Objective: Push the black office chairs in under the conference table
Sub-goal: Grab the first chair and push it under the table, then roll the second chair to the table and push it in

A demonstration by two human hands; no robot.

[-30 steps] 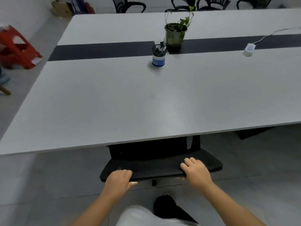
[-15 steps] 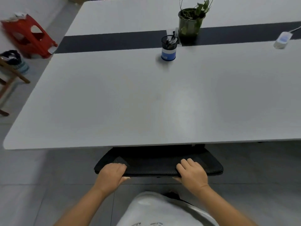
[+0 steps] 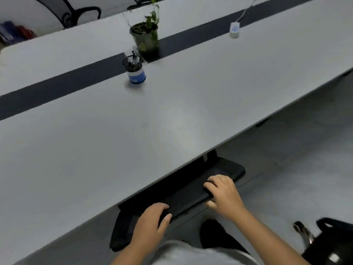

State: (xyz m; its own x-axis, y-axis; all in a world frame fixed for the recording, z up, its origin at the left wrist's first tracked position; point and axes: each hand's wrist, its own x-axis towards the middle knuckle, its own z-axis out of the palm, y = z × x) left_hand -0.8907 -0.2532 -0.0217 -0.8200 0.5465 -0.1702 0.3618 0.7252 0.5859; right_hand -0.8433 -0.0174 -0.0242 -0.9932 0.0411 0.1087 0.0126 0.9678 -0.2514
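A black office chair [image 3: 187,190] stands against the near edge of the grey conference table [image 3: 114,140]. Only the top bar of its backrest shows; the seat is hidden under the tabletop. My left hand [image 3: 150,224] grips the left part of that bar with fingers curled over it. My right hand [image 3: 223,194] holds the right part, fingers on top and thumb underneath. Part of another black chair [image 3: 328,243] shows at the bottom right, out from the table. A further black chair [image 3: 70,12] stands beyond the table's far side.
On the table stand a blue pen cup [image 3: 134,70], a potted plant [image 3: 146,38] and a white power adapter [image 3: 234,30] with its cable, along a dark centre strip [image 3: 57,83]. Grey tiled floor [image 3: 296,150] lies to the right. My dark shoe [image 3: 212,234] is below the chair.
The view has swung and tilted to the right, so the table edge now runs diagonally. Both hands stay on the backrest, which sits closer under the table edge. A second chair has come into view.
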